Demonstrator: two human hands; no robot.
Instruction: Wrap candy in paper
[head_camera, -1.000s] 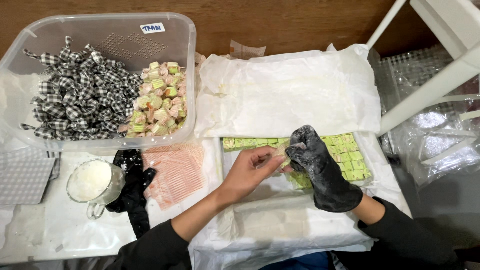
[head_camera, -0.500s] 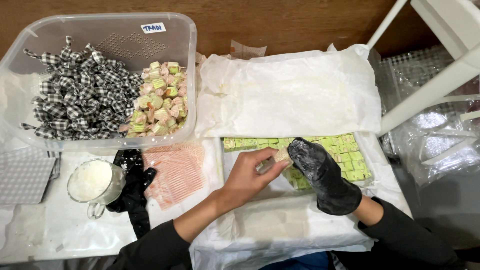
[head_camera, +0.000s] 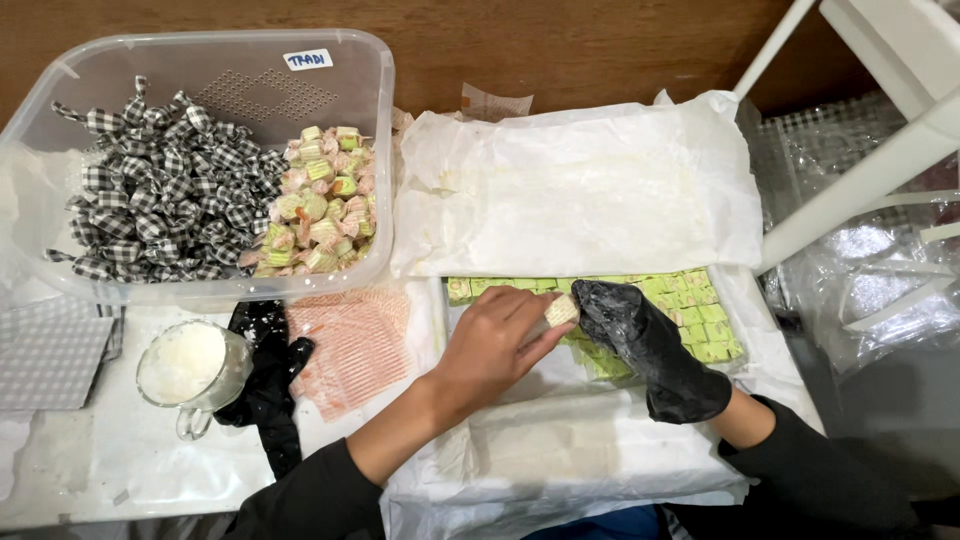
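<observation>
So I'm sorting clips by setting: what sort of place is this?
Probably a small home sweet-making table: a tray of green cut sweets, a plastic tub of wrapped candies, and wax paper.

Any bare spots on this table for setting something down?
Free: white paper sheet behind the green sweets; folded paper in front of both hands. Crowded: plastic tub, glass cup, black glove, pink wrappers.
</observation>
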